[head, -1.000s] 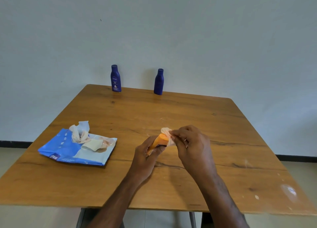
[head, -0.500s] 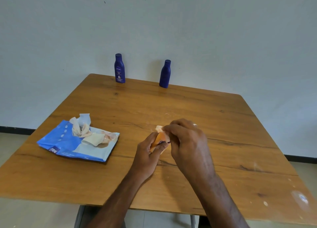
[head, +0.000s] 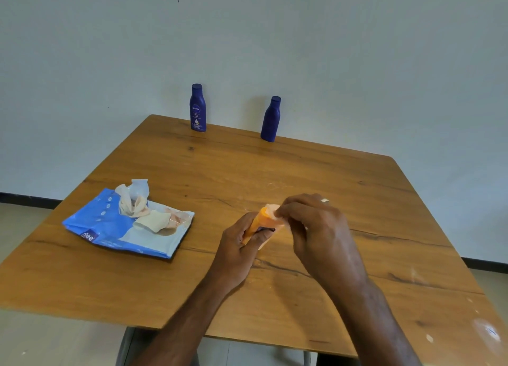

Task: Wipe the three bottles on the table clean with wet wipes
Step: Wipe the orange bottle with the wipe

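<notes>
My left hand (head: 242, 242) grips a small orange bottle (head: 262, 220) tilted above the middle of the wooden table (head: 192, 283). My right hand (head: 316, 228) pinches a pale wet wipe (head: 270, 209) against the bottle's upper end; most of the wipe is hidden under my fingers. Two dark blue bottles stand upright at the table's far edge: one with a label (head: 198, 107) to the left and a plain one (head: 271, 119) to the right. A blue wet wipe pack (head: 110, 228) lies at the left with crumpled wipes (head: 134, 198) on it.
A white wall rises directly behind the table's far edge. Pale paint spots (head: 486, 331) mark the table's near right corner. A dark skirting strip (head: 27, 199) runs along the floor at the left.
My right hand has slid the wipe along the orange bottle toward its upper end. The camera view has shifted slightly. The blue bottles and wipe pack have not moved.
</notes>
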